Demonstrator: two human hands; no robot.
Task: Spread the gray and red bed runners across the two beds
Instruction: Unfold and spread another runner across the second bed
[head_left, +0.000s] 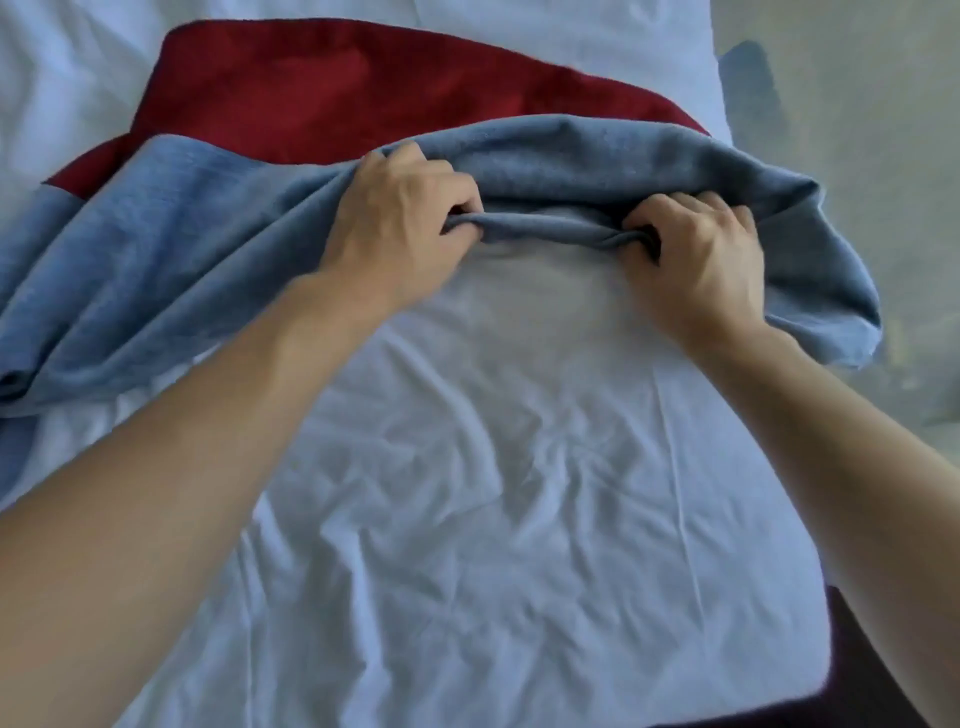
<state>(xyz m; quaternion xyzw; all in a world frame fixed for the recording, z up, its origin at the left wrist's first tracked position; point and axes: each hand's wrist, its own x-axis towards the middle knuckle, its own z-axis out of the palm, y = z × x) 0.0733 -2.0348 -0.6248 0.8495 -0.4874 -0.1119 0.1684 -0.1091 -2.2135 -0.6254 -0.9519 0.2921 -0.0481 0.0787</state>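
Hands: left hand (395, 228) and right hand (696, 260) are both clenching one bunched edge of the gray runner (156, 260).
Runner: it is trailing leftward across the white bed (493, 493), overlapping the red runner (311, 93).
Axis: the gripped edge is running hand to hand, crosswise.
Next: probably drawing it flat.

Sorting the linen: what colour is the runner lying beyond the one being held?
Red runner, solid colour, head view.
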